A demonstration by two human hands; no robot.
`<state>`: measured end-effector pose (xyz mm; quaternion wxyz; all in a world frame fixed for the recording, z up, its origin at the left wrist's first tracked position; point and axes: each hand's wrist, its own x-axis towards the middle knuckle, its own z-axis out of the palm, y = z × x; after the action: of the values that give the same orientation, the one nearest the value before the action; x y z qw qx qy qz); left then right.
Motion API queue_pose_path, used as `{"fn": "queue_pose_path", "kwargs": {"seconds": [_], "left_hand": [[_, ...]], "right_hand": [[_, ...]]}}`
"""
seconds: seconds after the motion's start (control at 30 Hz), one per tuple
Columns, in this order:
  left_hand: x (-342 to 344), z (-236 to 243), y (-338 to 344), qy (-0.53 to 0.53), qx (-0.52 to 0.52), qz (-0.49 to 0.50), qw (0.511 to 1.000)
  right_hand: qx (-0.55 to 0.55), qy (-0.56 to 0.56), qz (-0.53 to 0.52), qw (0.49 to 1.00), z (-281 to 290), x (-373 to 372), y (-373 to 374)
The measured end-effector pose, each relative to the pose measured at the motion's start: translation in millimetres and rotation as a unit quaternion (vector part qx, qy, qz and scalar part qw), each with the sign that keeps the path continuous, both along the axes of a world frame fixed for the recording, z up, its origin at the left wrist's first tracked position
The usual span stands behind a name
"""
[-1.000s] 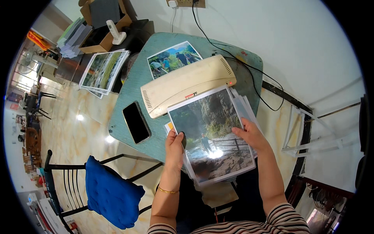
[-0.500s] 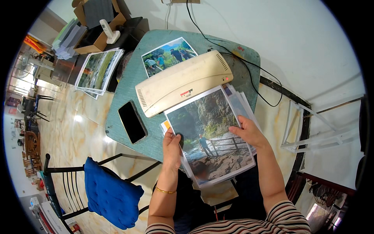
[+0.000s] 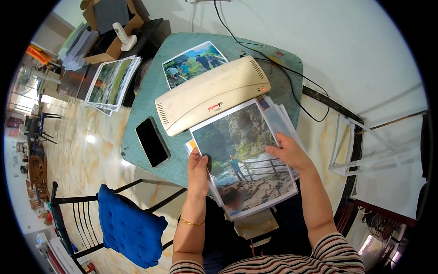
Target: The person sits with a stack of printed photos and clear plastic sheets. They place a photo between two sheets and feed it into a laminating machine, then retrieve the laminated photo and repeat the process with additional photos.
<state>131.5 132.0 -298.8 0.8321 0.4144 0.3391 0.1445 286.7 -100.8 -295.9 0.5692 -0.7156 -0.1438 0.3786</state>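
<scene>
A cream laminator (image 3: 214, 98) with a small red light lies across the green table (image 3: 175, 176). Against its near side rests the top edge of a large photo in a clear laminating pouch (image 3: 246, 150), showing rocks, a fence and a person. My left hand (image 3: 198, 173) is closed on the pouch's left edge, thumb on top. On the right edge, my right hand (image 3: 290, 153) pinches the pouch between thumb and fingers. More pouches and sheets (image 3: 285, 123) lie under it, partly hidden. A printed photo (image 3: 194, 64) sits beyond the laminator.
A black phone (image 3: 153, 142) lies left of the laminator. A black cable (image 3: 296, 71) loops over the table's right side. Stacked photos (image 3: 112, 84), a cordless phone (image 3: 123, 36) and a cardboard box (image 3: 100, 55) are at far left. Near left stands a chair with a blue cushion (image 3: 130, 226).
The whole view has shifted slightly, so things appear a little further left. Both hands keep their hold on the pouch, which stays against the laminator.
</scene>
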Motion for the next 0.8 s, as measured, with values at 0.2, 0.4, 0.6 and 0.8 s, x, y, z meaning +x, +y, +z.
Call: {"fn": "queue_pose_path", "kwargs": {"seconds": [0.2,0.4,0.6,0.8], "left_hand": [[-2,-3,3,0.028,0.007,0.005,1.000],[-4,-8,8,0.016,0.001,0.023,1.000],[-5,0,6,0.029,0.003,0.026,0.999],[-5,-3,8,0.043,0.004,0.035,0.998]], "right_hand": [[-0.049,-0.033,0.022,0.998,7,0,2],[-0.026,0.007,0.011,1.000,12,-1,5],[-0.033,-0.005,0.022,0.999,7,1,5],[-0.012,0.010,0.009,1.000,5,1,7]]}}
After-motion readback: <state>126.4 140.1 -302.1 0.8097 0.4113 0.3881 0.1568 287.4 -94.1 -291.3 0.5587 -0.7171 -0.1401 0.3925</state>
